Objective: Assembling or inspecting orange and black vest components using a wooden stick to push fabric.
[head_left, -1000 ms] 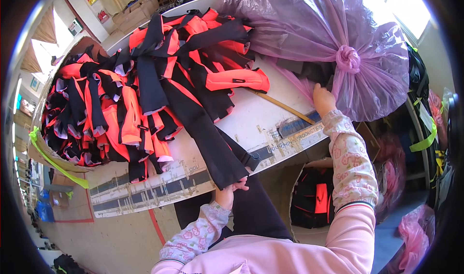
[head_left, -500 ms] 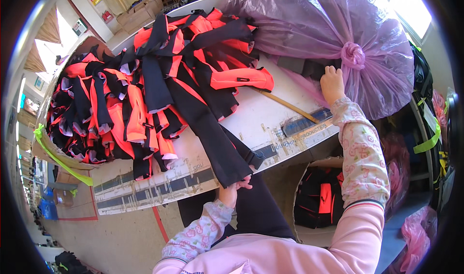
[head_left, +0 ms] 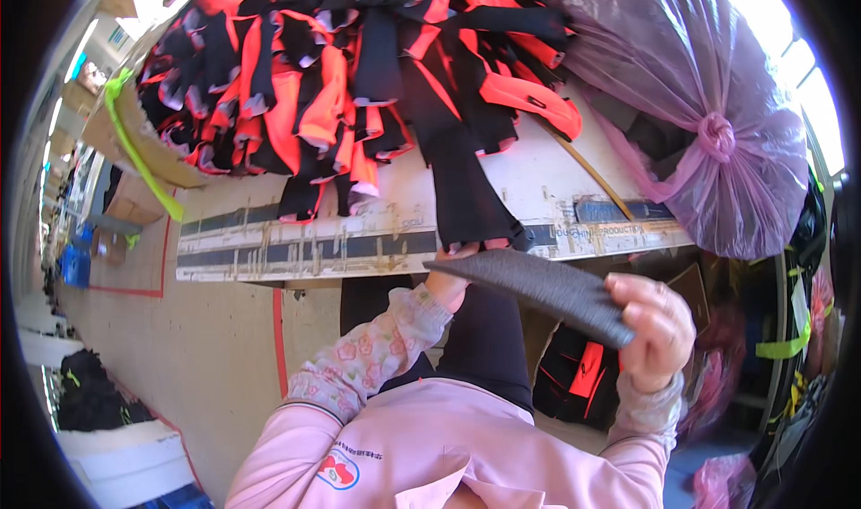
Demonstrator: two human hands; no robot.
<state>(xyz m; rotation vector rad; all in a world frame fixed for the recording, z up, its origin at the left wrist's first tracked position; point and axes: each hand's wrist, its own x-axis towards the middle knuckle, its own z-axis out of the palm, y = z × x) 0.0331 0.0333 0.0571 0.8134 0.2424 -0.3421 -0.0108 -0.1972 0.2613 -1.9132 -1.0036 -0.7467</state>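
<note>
A flat, dark grey foam-like pad point(head_left: 547, 295) is gripped at its right end by my right hand point(head_left: 656, 330), thumb and fingers closed on it. Its other end passes in front of my left hand point(head_left: 451, 280) and hides part of those fingers. My left hand holds the near end of a long black fabric piece point(head_left: 462, 182), which hangs slightly over the table's front edge. Whether the pad touches the fabric, I cannot tell. Behind, a heap of black and bright orange fabric pieces point(head_left: 296, 87) covers the left of the white table point(head_left: 377, 226).
A knotted, translucent purple bag point(head_left: 716, 137) sits on the table's right. A thin wooden stick point(head_left: 587, 170) lies beside it. Below the table at right are black and orange pieces point(head_left: 574, 374). A yellow-green strap point(head_left: 134, 141) hangs at the left edge.
My right hand has come back from beside the purple bag, toward me, and now holds the grey pad. My left hand stays at the black fabric's end. The view has tilted down.
</note>
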